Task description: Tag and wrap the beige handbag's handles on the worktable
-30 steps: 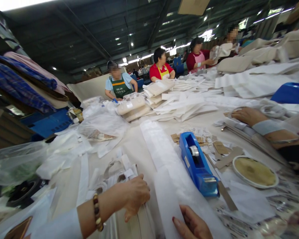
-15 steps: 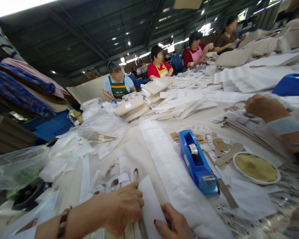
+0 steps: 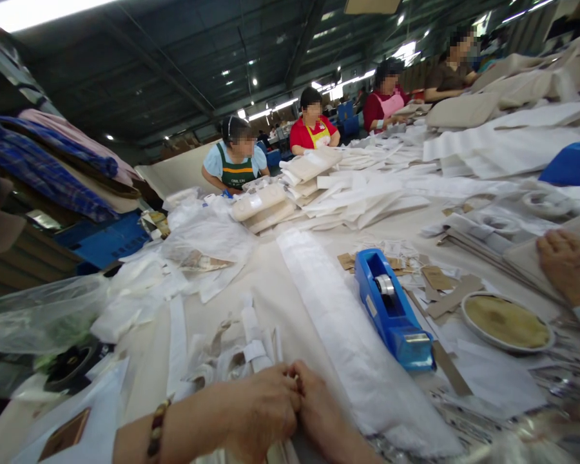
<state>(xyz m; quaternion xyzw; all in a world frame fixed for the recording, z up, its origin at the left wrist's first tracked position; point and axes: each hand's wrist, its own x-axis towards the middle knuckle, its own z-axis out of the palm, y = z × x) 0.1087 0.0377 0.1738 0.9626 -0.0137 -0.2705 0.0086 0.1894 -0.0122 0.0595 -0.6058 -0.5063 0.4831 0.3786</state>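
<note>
My left hand point(image 3: 261, 409), a beaded bracelet point(image 3: 157, 428) on its wrist, meets my right hand point(image 3: 321, 412) at the table's near edge. Both are closed, fingertips pinched together and touching. Whatever lies between the fingers is hidden or too small to make out. Part of a pale strip point(image 3: 283, 452) shows below the hands. Just beyond my left hand lie white-wrapped strips and straps point(image 3: 255, 350) bunched together. Right of my right hand stretches a long, soft white padded roll point(image 3: 319, 309).
A blue tape dispenser point(image 3: 391, 309) stands right of the roll, near brown card tags point(image 3: 437, 277) and a round dish point(image 3: 507, 322) with a yellowish pad. Another person's hand point(image 3: 570, 264) rests at the right. Stacked fabric pieces point(image 3: 314, 164) and plastic bags point(image 3: 207, 235) lie farther back.
My right hand has moved up and left to meet my left hand, and the white sheet it held is no longer seen in it. The other person's hand at right has drawn back.
</note>
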